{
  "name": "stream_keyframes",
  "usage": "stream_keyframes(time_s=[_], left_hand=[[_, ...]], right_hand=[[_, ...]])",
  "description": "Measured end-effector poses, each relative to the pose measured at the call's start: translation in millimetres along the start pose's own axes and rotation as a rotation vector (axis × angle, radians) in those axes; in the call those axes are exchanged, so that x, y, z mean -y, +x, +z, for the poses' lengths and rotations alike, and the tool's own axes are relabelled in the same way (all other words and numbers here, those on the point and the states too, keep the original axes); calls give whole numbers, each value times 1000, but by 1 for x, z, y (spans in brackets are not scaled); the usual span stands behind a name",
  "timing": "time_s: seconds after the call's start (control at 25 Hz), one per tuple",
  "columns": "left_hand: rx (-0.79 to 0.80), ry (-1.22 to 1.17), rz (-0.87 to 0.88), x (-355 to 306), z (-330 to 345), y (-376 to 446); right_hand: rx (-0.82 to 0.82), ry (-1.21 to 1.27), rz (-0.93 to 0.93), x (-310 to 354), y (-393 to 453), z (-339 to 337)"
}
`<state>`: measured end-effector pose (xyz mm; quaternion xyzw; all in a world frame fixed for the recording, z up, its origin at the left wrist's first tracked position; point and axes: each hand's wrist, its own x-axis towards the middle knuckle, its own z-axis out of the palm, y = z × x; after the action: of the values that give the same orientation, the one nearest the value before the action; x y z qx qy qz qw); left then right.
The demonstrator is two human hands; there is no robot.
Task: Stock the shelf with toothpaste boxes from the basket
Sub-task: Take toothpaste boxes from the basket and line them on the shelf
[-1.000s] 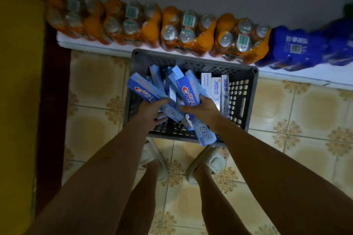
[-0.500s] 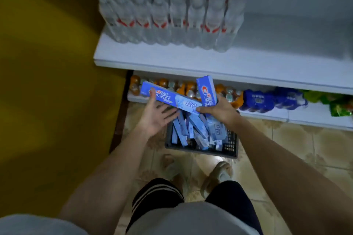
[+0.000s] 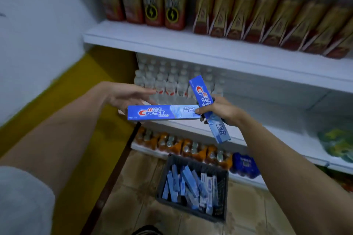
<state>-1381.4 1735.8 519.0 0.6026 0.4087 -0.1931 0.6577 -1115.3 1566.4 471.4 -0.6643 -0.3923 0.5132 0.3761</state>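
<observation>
At centre frame the right hand (image 3: 219, 112) curls its fingers (image 3: 202, 110) round two blue Crest toothpaste boxes: a tilted box (image 3: 208, 107) running from upper left to lower right through the fist, and a level box (image 3: 162, 112) pinched at its right end, stretching left. The left hand (image 3: 129, 95) lies just above that level box, fingers straight and relaxed, holding nothing. Behind stands the white shelf (image 3: 267, 131); at lower centre, on the tiled floor, the dark basket (image 3: 221, 196) holds more boxes.
</observation>
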Motion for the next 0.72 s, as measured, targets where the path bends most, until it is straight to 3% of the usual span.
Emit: stream_keyframes(time_s=[0.12, 0.28, 0.44, 0.56, 0.72], left_hand=[[-3, 228, -5, -35, 42, -23], [-24, 212, 40, -46, 60, -40], [-237, 180, 93, -65, 38, -72], [-357, 145, 210, -84, 25, -107], [-396, 132, 425, -101, 10, -157]], right_hand=[[34, 42, -68, 33, -20, -4], [2, 39, -102, 70, -45, -5], [-148, 95, -50, 109, -61, -2], [-205, 182, -75, 149, -79, 6], [-217, 267, -260, 197, -97, 23]])
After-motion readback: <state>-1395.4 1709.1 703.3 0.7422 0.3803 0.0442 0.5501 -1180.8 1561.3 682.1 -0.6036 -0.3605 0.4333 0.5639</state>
